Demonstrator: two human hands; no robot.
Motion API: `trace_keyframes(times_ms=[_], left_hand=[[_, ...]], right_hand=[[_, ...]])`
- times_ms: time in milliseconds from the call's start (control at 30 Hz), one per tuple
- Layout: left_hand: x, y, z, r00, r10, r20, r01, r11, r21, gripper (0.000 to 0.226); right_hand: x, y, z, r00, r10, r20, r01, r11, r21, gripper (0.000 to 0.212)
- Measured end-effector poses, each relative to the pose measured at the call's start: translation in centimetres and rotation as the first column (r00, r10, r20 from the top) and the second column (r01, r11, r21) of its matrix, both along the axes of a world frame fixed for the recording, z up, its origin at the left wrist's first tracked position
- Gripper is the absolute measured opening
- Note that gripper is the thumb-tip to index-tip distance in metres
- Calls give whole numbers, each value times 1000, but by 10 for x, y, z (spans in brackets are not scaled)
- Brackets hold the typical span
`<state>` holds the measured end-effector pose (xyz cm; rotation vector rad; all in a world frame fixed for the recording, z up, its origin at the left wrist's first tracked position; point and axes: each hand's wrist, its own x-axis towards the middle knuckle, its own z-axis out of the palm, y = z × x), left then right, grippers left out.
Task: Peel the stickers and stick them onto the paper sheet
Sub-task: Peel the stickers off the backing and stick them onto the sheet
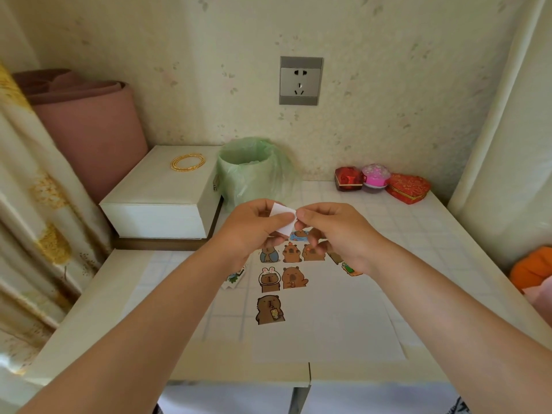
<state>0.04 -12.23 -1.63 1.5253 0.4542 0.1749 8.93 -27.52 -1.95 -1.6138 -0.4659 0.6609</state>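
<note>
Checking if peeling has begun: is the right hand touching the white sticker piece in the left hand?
Touching. The head view shows the right hand pinching the right edge of the white sticker piece, while the left hand grips its other side.

Floral wallpaper (388,85), wall socket (301,81), tiled tabletop (418,234)

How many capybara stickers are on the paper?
7 capybara stickers: one at top, three in the next row, two below, one lowest. The right hand may hide more.
</note>
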Motion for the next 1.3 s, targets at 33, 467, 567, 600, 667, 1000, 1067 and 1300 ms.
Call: trace_keyframes(times_ms=[33,467,567,600,667,1000,1067,1300], left_hand=[[-1,-1,1,1000,14,12,-15,998,57,13],[-1,-5,1,997,32,65,-45,977,206,5],[-1,-3,1,995,77,68,-86,984,153,8],[-1,-2,1,994,79,71,-88,987,136,9],[-1,-2,2,995,66,79,-75,991,110,10],[-2,-7,3,996,30,85,-46,979,197,4],[-2,-8,2,995,53,86,-70,976,207,4],[-2,-6,3,993,83,80,-95,983,160,7]], right_hand=[[0,0,0,1000,-7,6,7,1000,-1,13],[-2,1,-2,993,-58,107,58,998,1,10],[0,0,1,998,14,-64,-11,999,45,15],[1,-1,2,994,35,-107,-29,998,60,16],[2,-1,1,991,54,-122,-45,996,73,17],[-5,2,0,956,-109,272,122,992,-32,14],[-5,2,-1,961,-107,255,115,993,-16,14],[-1,0,-1,998,-15,68,10,998,60,14]])
